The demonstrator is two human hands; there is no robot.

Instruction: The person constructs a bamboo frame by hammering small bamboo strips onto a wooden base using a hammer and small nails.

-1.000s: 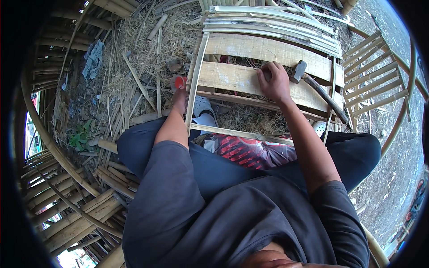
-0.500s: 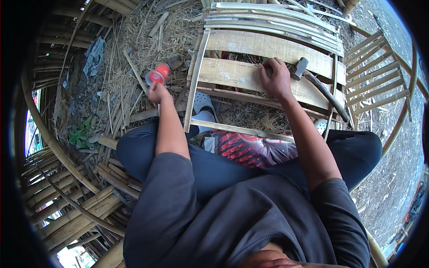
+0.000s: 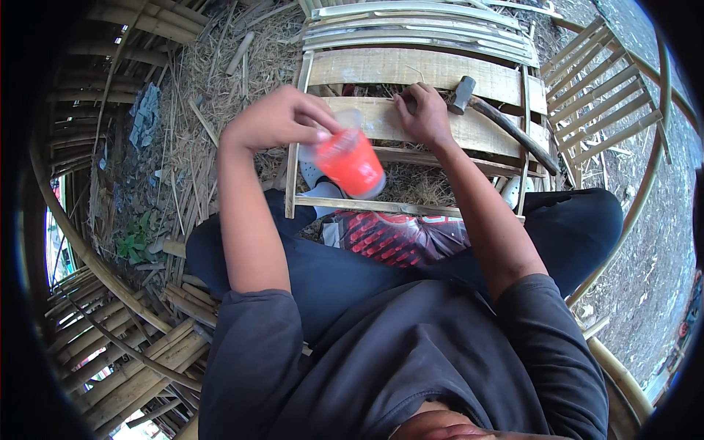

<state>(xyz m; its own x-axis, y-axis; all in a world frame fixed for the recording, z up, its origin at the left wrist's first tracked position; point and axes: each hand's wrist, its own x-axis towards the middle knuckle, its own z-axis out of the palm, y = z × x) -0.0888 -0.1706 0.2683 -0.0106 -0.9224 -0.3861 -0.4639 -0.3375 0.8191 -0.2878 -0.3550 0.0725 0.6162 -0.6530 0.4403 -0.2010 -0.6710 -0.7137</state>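
My left hand (image 3: 282, 121) pinches the rim of a red plastic cup (image 3: 352, 163) with a see-through edge. The cup is tilted and smeared by motion, so its contents cannot be made out. It hangs over the near left part of a slatted wood and bamboo frame (image 3: 403, 209). My right hand (image 3: 424, 114), fingers curled together, rests on a pale wooden plank (image 3: 370, 117) of that frame; whatever it may hold is hidden. Just right of this hand lies a hammer (image 3: 463, 95), its dark wooden handle slanting toward me across the planks.
Thin bamboo strips (image 3: 418, 33) line the frame's far end. A bamboo slat rack (image 3: 605, 92) stands to the right. Straw and bamboo scraps (image 3: 213, 81) litter the ground at left, beside a bamboo structure (image 3: 117, 352). A printed red and black cloth (image 3: 396, 238) lies before my legs.
My left hand has come up and to the right with the red cup, from over the straw to the frame. My right hand stays on the plank. The whole view has shifted slightly.
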